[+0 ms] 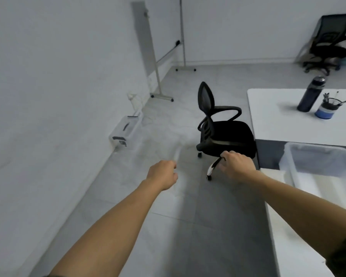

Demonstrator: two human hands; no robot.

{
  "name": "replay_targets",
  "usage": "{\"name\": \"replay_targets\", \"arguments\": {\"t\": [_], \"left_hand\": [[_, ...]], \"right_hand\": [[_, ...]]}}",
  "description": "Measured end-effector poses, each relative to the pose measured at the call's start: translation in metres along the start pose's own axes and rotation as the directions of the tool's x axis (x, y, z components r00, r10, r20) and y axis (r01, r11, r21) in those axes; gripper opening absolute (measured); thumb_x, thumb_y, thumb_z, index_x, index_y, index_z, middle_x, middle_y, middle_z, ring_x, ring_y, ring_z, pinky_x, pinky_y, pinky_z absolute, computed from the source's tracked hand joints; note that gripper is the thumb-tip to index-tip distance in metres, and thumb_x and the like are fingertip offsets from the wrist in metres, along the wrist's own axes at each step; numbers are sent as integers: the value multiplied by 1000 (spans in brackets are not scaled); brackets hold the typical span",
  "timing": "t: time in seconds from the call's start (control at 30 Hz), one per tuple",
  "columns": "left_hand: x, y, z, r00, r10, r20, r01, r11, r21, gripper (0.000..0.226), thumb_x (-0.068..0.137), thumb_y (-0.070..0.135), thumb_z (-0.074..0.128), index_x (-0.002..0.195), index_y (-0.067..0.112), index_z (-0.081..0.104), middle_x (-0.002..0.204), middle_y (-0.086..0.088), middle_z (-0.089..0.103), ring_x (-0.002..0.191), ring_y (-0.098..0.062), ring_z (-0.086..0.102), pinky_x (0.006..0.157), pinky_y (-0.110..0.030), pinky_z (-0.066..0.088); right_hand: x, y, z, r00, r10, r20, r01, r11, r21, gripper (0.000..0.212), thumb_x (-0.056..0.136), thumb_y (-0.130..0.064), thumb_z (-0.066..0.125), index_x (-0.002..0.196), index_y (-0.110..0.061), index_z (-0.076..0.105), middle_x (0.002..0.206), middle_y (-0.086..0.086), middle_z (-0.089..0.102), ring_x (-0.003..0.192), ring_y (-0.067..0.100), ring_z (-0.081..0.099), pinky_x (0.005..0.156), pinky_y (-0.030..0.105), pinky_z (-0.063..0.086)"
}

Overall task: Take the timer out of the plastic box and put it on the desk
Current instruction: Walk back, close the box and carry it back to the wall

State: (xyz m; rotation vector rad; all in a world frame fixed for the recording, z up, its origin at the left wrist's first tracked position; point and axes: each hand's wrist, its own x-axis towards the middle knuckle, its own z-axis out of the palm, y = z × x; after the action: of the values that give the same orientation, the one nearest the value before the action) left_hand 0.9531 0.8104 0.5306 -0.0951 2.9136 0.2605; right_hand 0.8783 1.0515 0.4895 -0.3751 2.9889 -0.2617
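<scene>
Your left hand (pixel 164 173): out over the floor, fingers curled in loosely, holding nothing. Your right hand (pixel 237 163): fingers curled, in front of the chair (pixel 224 130); whether it grips anything, you cannot tell. Box (pixel 316 162): clear plastic, on the desk (pixel 272 116) at right. Timer: not visible. Bottle (pixel 311 94) and pen cup (pixel 326 108): farther back on the desk.

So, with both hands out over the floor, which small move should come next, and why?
Probably swing the right hand rightward to the plastic box on the desk. Both it and the left hand look empty, and no timer is visible yet.
</scene>
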Motion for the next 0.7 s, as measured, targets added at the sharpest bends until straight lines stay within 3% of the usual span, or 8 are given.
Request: {"name": "replay_targets", "arguments": {"t": [0.13, 0.3, 0.4, 0.5, 0.7], "left_hand": [[87, 37, -5, 987, 156, 25, -157, 987, 38, 34, 94, 26, 48, 125, 15, 57, 120, -10, 64, 109, -31, 59, 87, -37, 50], [199, 99, -9, 931, 359, 61, -361, 932, 26, 31, 92, 26, 51, 119, 16, 60, 116, -8, 65, 106, -30, 61, 81, -35, 48], [250, 130, -16, 883, 460, 96, -464, 885, 34, 27, 91, 25, 52, 114, 16, 61, 113, -8, 65, 101, -29, 61, 76, -35, 47], [305, 170, -26, 816, 561, 137, -572, 819, 52, 31, 91, 26, 52, 119, 16, 59, 118, -7, 64, 106, -28, 60, 81, -37, 48], [360, 285, -13, 612, 745, 265, -778, 627, 36, 38, 93, 28, 48, 128, 16, 55, 129, -8, 59, 117, -29, 56, 91, -35, 46]], "right_hand": [[36, 52, -16, 988, 145, -47, -144, 989, 21, 46, 92, -39, 49, 136, -22, 48, 129, 5, 57, 111, 29, 59, 83, 38, 46], [88, 126, -31, 929, 367, -55, -367, 930, 10, 35, 90, -34, 48, 119, -15, 53, 121, 10, 60, 108, 33, 59, 83, 40, 49], [104, 161, -38, 876, 478, -62, -477, 878, 30, 36, 91, -37, 50, 120, -15, 53, 120, 10, 61, 107, 32, 60, 85, 41, 51], [109, 192, -46, 799, 595, -93, -585, 803, 111, 41, 90, -39, 52, 126, -18, 53, 124, 9, 62, 108, 29, 60, 87, 41, 52], [70, 256, -57, 545, 821, -171, -793, 571, 213, 41, 90, -39, 54, 127, -23, 56, 126, 4, 63, 107, 25, 62, 84, 38, 53]]}}
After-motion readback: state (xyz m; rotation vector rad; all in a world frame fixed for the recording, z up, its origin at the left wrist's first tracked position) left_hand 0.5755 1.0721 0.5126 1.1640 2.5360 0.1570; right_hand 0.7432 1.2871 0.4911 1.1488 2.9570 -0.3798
